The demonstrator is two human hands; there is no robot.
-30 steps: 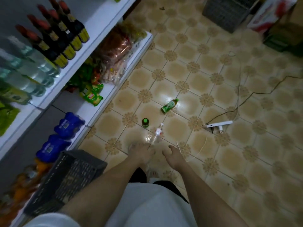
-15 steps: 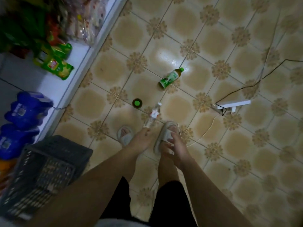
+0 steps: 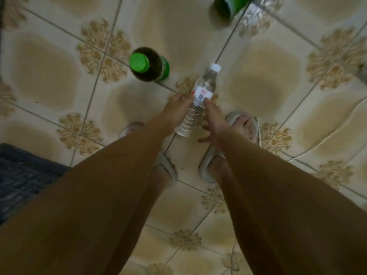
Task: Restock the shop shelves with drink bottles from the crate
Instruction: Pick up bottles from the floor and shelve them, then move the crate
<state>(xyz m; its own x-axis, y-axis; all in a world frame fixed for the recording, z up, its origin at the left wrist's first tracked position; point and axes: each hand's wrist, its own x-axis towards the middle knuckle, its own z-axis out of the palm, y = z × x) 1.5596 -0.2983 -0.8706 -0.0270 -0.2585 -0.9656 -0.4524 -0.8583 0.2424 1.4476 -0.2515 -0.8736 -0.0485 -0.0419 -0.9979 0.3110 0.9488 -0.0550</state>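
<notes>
A clear water bottle (image 3: 201,96) with a white cap and a white label lies on the tiled floor just ahead of my feet. My left hand (image 3: 176,110) reaches down with its fingertips touching the bottle's left side at the label. On the other side, my right hand (image 3: 213,118) has straight fingers against the bottle and a spread thumb. Neither hand is wrapped round the bottle. To its left a dark bottle with a green cap (image 3: 148,64) stands upright. A green bottle (image 3: 228,4) is cut off by the top edge.
The corner of the dark plastic crate (image 3: 21,175) shows at the lower left. My feet in grey sandals (image 3: 244,126) stand right behind the water bottle. A thin white cable (image 3: 321,138) runs across the tiles on the right.
The view has dropped close to the floor and the shelves are out of sight. Both hands have come down from above my feet to either side of the water bottle.
</notes>
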